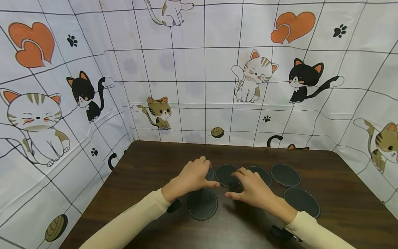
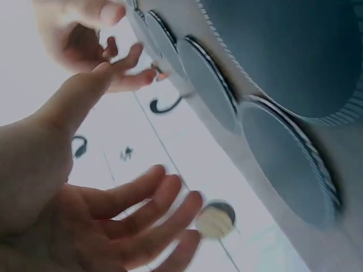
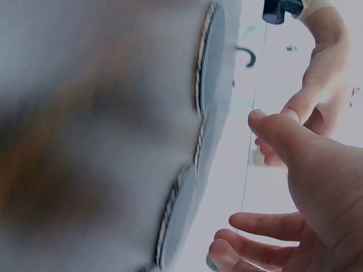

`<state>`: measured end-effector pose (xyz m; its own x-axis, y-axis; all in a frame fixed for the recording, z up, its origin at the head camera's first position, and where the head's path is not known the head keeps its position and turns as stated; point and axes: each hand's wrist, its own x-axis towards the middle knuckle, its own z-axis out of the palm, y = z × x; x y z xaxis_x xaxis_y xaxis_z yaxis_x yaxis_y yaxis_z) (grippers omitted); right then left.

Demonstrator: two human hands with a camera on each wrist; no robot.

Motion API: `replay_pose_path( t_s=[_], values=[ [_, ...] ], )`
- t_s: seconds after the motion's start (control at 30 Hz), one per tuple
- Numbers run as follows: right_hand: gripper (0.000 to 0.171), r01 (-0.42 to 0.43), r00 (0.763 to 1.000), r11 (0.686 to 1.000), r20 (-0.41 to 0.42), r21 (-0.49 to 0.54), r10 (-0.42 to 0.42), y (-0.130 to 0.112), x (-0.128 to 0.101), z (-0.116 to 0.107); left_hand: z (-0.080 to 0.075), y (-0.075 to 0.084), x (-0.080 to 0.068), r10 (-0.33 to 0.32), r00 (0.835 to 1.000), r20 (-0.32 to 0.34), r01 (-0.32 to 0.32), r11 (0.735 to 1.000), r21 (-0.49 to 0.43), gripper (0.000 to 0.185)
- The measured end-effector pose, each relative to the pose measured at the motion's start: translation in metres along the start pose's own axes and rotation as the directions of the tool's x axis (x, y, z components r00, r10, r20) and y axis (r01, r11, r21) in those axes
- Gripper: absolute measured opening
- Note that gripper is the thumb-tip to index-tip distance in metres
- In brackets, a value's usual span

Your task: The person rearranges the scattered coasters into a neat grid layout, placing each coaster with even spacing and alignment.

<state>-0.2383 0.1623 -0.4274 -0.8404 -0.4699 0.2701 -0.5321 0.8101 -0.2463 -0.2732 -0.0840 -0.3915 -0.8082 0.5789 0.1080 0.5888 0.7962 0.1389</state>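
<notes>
Several dark round coasters with stitched rims lie flat on the brown table. Above the nearer left coaster (image 1: 202, 204) and the partly covered back-left one, my left hand (image 1: 193, 175) hovers with fingers loosely bent, holding nothing. My right hand (image 1: 255, 189) is also empty, over the table in front of the middle coasters, its thumb and fingers spread apart. The thumbs point toward each other with a gap between. A back coaster (image 1: 226, 175) shows between the hands; another coaster (image 1: 260, 175) is partly hidden behind the right hand. The left wrist view shows the left palm (image 2: 125, 221) above the coasters.
Two more coasters, one at the back right (image 1: 285, 175) and one nearer (image 1: 302, 202), lie right of the hands. The wooden table (image 1: 149, 159) ends against a white curtain (image 1: 192, 69) printed with cats and grid lines. Both forearms wear cream sleeves and dark wrist devices.
</notes>
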Motion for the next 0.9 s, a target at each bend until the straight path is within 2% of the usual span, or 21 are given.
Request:
replay_pose_path(
  t_s=[0.13, 0.23, 0.37, 0.7, 0.9],
  values=[
    [0.072, -0.046, 0.998, 0.999, -0.044, -0.016, 0.045, 0.019, -0.006, -0.015, 0.006, 0.023, 0.03, 0.136, 0.99, -0.046, -0.134, 0.99, 0.045, 0.072],
    [0.067, -0.074, 0.995, 0.997, -0.067, -0.028, 0.072, 0.03, -0.01, -0.022, 0.011, 0.038, 0.047, 0.194, 0.978, -0.072, -0.19, 0.98, 0.059, 0.072],
    [0.069, -0.096, 0.992, 0.995, -0.082, -0.034, 0.093, 0.044, -0.016, -0.028, 0.016, 0.05, 0.064, 0.218, 0.973, -0.072, -0.215, 0.975, 0.053, 0.072],
    [0.075, -0.194, 0.979, 0.98, -0.068, -0.033, 0.192, 0.081, -0.039, -0.05, 0.033, 0.069, 0.099, 0.225, 0.974, -0.008, -0.223, 0.97, 0.096, 0.073],
    [0.081, -0.26, 0.964, 0.964, -0.07, -0.051, 0.257, 0.104, -0.052, -0.065, 0.042, 0.084, 0.123, 0.247, 0.969, 0.018, -0.247, 0.963, 0.11, 0.074]
  ],
)
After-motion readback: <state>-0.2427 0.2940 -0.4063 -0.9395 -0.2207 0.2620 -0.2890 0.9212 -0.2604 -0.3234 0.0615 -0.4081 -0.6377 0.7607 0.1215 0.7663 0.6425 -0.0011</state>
